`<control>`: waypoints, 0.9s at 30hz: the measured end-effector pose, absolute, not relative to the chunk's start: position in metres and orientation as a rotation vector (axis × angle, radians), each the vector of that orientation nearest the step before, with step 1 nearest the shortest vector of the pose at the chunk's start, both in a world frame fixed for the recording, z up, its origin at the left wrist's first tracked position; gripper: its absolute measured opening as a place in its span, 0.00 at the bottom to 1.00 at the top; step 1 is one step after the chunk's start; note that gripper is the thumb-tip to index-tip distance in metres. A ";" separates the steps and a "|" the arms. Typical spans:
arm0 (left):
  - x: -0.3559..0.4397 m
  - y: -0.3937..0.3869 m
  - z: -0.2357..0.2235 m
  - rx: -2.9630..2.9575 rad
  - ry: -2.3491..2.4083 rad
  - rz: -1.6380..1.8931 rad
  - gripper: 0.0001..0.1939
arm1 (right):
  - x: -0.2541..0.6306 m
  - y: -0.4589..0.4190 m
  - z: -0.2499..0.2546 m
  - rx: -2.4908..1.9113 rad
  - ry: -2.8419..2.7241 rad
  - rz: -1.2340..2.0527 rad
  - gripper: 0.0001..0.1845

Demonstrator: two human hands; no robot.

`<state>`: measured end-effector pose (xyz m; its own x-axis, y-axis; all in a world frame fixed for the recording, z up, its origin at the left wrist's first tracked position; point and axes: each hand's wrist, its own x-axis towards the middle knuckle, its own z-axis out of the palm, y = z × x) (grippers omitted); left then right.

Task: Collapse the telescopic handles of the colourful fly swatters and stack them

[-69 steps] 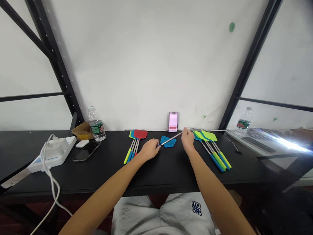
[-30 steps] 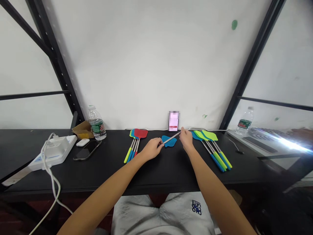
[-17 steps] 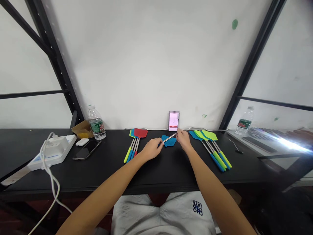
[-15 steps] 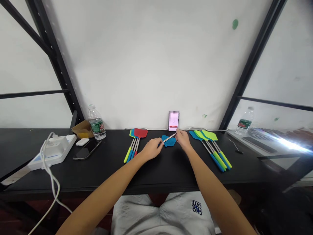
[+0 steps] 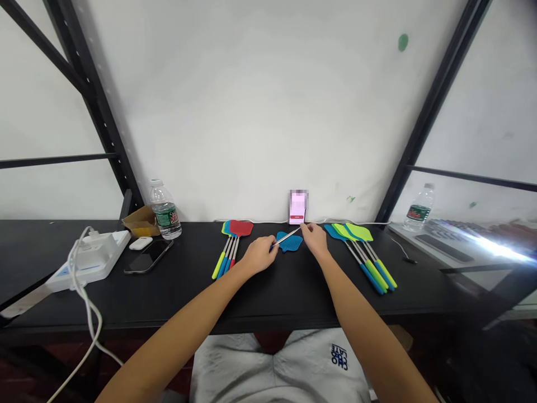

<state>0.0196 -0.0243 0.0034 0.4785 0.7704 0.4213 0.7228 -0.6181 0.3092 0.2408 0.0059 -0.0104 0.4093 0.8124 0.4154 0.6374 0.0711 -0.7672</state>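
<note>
My left hand [image 5: 260, 254] grips the near end of a thin steel rod [image 5: 287, 237], which slants across a blue mesh fly swatter head [image 5: 290, 243]. My right hand [image 5: 314, 239] pinches the rod's far tip. Whether rod and head are joined is hidden. To the left, a stack of fly swatters [image 5: 240, 228] shows a red head on top, with lime and blue handles. A second group of fly swatters [image 5: 358, 232], with lime-green heads, lies right of my right hand.
On the black tabletop [image 5: 176, 299] are a white power strip [image 5: 94, 258] with cables, a phone [image 5: 147, 256], an earbud case [image 5: 140, 244], a cardboard piece [image 5: 140, 221] and a water bottle [image 5: 165, 212]. An upright phone [image 5: 297, 207] leans against the wall. Dark metal shelf posts stand on both sides.
My right hand has moved left, closer to my left hand. The visible length of the steel rod between them is shorter, and its far tip has shifted left.
</note>
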 end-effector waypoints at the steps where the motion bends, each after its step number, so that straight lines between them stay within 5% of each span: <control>1: 0.020 -0.024 0.003 2.617 1.361 0.802 0.11 | 0.241 0.006 -0.011 -1.658 -1.332 0.194 0.22; 9: 0.018 -0.018 0.002 2.610 1.534 0.759 0.14 | 0.240 0.011 -0.017 -1.798 -1.501 0.254 0.23; 17: 0.020 -0.021 -0.001 2.607 1.508 0.732 0.12 | 0.230 0.013 -0.028 -1.887 -1.813 0.201 0.42; 27: 0.020 -0.022 0.001 2.601 1.536 0.680 0.12 | 0.226 0.012 -0.021 -2.028 -1.880 0.133 0.44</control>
<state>0.0203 -0.0223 0.0010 0.4116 0.8430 0.3464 0.8232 -0.5070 0.2556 0.2262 0.0120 -0.0212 0.1053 0.9781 0.1795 0.9430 -0.0409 -0.3301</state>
